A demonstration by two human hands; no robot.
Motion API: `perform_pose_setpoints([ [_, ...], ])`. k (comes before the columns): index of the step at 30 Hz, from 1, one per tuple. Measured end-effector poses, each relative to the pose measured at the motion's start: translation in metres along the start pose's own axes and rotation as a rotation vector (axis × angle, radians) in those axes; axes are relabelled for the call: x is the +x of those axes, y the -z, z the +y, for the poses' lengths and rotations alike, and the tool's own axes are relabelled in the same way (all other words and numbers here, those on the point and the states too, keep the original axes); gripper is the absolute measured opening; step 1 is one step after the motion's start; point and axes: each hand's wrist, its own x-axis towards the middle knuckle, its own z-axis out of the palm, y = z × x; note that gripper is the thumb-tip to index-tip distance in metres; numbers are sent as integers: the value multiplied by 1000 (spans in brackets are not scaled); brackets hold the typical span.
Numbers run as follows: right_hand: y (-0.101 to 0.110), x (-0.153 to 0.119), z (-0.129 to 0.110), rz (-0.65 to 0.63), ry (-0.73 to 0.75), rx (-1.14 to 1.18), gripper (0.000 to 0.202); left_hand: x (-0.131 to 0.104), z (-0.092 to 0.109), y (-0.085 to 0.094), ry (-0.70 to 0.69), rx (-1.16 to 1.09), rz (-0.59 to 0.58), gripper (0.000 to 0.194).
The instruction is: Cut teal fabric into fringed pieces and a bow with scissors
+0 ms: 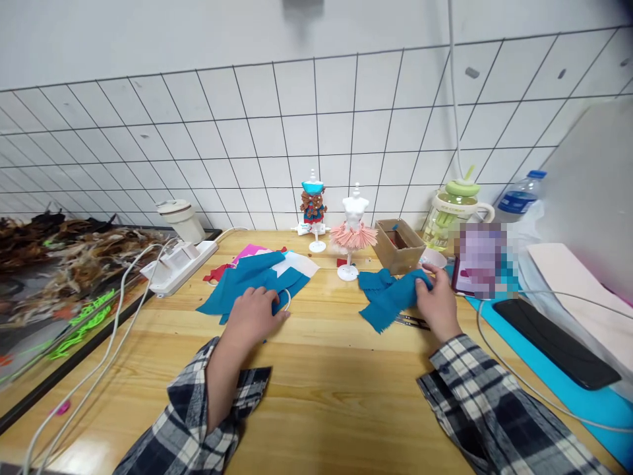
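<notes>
My right hand [438, 300] pinches a piece of teal cloth [388, 298] with a frayed edge. The cloth lies partly on the wooden table and is lifted at its right end. Under it, by my palm, a slim metal tool [413, 322] shows in part. My left hand [254, 315] lies on a larger teal cloth [247, 280], its thumb stretched out and its fingertips partly hidden. Beside those fingers a white ring-shaped loop [287, 300] sticks out. Behind stand a small white dress form [355, 208] with a pink fringed skirt [353, 237] and another dressed form [313, 204].
A cardboard box [399, 247], a green-lidded bottle [452, 208] and a propped phone [477, 260] stand at the right. A black phone [556, 343] lies on a blue mat. Left are a power strip [180, 267], white cables [111, 336] and a brown fibrous heap [64, 257].
</notes>
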Motion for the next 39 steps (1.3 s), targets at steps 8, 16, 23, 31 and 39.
perform_pose_setpoints([
  [8, 10, -27, -41, -372, 362, -537, 27, 1, 4, -5, -9, 88, -20, 21],
  [16, 11, -9, -19, -137, 112, -325, 22, 5, 7, -4, 173, -370, 116, 21],
  [23, 11, 3, -4, -109, 294, -240, 29, 13, 10, -19, 230, -1115, 371, 25],
  [31, 3, -25, -37, -566, 510, -520, 43, 8, 25, -23, 175, -1567, 401, 62],
  [39, 17, -4, -12, -366, 276, -535, 39, 4, 30, -22, 98, -1309, 358, 42],
])
